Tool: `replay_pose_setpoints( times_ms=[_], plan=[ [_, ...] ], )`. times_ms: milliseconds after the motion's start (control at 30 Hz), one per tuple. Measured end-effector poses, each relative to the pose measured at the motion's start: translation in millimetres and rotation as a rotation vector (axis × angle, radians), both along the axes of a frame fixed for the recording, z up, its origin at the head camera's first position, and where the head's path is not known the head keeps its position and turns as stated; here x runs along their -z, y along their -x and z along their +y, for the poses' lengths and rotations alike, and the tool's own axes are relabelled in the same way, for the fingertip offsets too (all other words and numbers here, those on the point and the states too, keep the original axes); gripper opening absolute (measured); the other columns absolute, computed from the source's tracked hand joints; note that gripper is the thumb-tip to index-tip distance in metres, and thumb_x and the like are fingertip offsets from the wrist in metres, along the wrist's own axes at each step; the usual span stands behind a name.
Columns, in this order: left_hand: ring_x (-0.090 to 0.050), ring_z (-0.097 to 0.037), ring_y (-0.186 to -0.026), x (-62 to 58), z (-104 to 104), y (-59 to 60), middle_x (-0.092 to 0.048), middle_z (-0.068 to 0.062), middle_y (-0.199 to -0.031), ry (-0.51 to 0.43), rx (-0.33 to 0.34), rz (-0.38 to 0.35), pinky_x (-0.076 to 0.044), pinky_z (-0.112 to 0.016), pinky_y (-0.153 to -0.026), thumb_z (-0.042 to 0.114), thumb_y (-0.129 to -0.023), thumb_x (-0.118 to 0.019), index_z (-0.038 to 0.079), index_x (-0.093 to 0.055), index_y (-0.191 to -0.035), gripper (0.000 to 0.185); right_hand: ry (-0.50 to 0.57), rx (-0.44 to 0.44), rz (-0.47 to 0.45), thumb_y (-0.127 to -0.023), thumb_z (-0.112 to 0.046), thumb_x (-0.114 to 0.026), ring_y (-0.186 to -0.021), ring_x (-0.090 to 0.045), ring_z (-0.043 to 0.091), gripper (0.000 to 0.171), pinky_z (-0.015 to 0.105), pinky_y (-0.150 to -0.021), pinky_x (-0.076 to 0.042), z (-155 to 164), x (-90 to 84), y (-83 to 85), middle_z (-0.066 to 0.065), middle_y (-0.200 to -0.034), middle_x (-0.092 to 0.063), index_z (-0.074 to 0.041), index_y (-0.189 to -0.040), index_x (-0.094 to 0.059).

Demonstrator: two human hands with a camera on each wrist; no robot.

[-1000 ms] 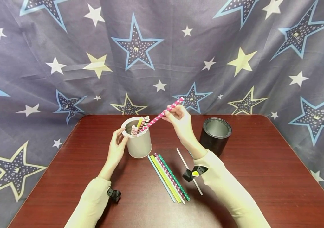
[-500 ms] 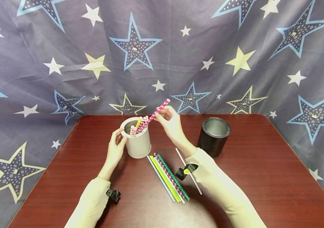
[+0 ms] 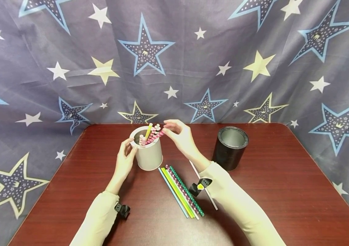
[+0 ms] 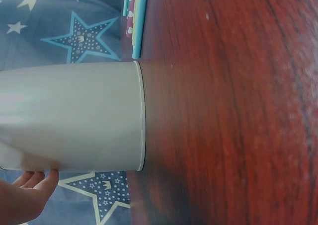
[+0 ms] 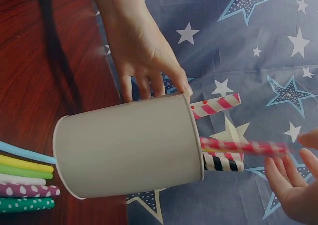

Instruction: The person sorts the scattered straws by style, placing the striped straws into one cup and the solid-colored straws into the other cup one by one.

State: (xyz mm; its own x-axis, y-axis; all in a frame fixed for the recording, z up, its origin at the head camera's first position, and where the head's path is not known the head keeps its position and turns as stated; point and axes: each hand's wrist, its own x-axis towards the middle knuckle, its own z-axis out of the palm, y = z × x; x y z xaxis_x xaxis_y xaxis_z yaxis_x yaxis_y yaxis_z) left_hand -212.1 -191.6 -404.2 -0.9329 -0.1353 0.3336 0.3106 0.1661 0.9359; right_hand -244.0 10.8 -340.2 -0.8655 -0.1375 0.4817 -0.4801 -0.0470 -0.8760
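Note:
The light grey canister (image 3: pixel 149 159) stands upright on the table, with several patterned paper straws (image 3: pixel 148 133) leaning inside it. My left hand (image 3: pixel 124 162) holds its left side, thumb and fingers at the rim; in the left wrist view, fingertips (image 4: pixel 49 180) touch the wall. A pink straw with white dots (image 5: pixel 248 147) is blurred and slants out over the canister's right rim. Just beyond its upper end is my right hand (image 3: pixel 180 138), the thumb spread from the fingers. In the right wrist view, fingertips (image 5: pixel 273 168) are by the straw's end, not closed round it.
Blue, yellow-green, white, purple-dotted and green-dotted straws (image 3: pixel 180 191) lie side by side in front of the canister. A separate pale straw (image 3: pixel 212 200) lies beneath my right forearm. A black canister (image 3: pixel 229 155) stands to the right. A star-patterned cloth (image 3: pixel 180 61) hangs behind the table.
My right hand has moved left toward the grey canister and its fingers have parted from the pink dotted straw. That straw has dropped deeper into the canister. My left hand stays in place.

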Motion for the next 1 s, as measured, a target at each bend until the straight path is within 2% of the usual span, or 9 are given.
replay_pose_setpoints(
  times_ms=[100, 300, 400, 667, 1000],
  plan=[
    [-0.035, -0.036, -0.120, 0.0, -0.2, -0.3, -0.038, -0.028, -0.128, -0.010, -0.001, 0.002, -0.029, -0.047, -0.100, 0.000, -0.089, -0.047, -0.008, -0.037, -0.123, 0.037, -0.011, -0.004, -0.012, -0.079, 0.002, -0.061, -0.083, -0.060, 0.016, 0.026, 0.032, -0.081, -0.047, 1.9, -0.9, -3.4, 0.022, -0.091, -0.062, 0.009, -0.104, -0.057],
    [-0.035, -0.037, -0.120, 0.2, -0.3, 0.3, -0.038, -0.028, -0.128, -0.017, 0.001, 0.007, -0.029, -0.048, -0.100, -0.001, -0.089, -0.047, -0.008, -0.037, -0.123, 0.036, -0.026, -0.028, -0.032, -0.079, 0.008, -0.058, -0.085, -0.057, 0.037, 0.024, 0.044, -0.081, -0.047, 7.4, -11.4, -16.7, 0.031, -0.092, -0.058, 0.013, -0.102, -0.055],
    [-0.035, -0.036, -0.120, 0.3, 0.0, 0.6, -0.038, -0.028, -0.128, -0.018, 0.001, 0.004, -0.029, -0.048, -0.100, -0.001, -0.089, -0.047, -0.008, -0.037, -0.123, 0.036, -0.063, -0.048, -0.061, -0.079, 0.008, -0.058, -0.085, -0.057, 0.040, 0.023, 0.038, -0.078, -0.049, 12.4, -7.2, -17.1, 0.031, -0.093, -0.058, 0.013, -0.102, -0.055],
    [-0.036, -0.035, -0.120, 1.1, -0.3, 1.7, -0.038, -0.027, -0.128, -0.018, -0.001, -0.003, -0.030, -0.047, -0.099, 0.000, -0.089, -0.048, -0.007, -0.037, -0.124, 0.037, -0.200, -0.108, -0.095, -0.078, 0.004, -0.061, -0.079, -0.061, 0.030, 0.023, 0.022, -0.068, -0.050, 24.2, 27.6, -1.3, 0.022, -0.092, -0.062, 0.007, -0.101, -0.058],
    [-0.036, -0.036, -0.119, 2.0, -0.1, 2.1, -0.039, -0.028, -0.127, -0.029, 0.005, 0.014, -0.029, -0.048, -0.100, -0.002, -0.088, -0.047, -0.008, -0.037, -0.123, 0.037, -0.357, -0.170, -0.094, -0.079, 0.000, -0.061, -0.076, -0.060, 0.026, 0.021, 0.024, -0.065, -0.051, 32.4, 51.1, -0.8, 0.019, -0.090, -0.062, 0.006, -0.099, -0.059]
  ],
)
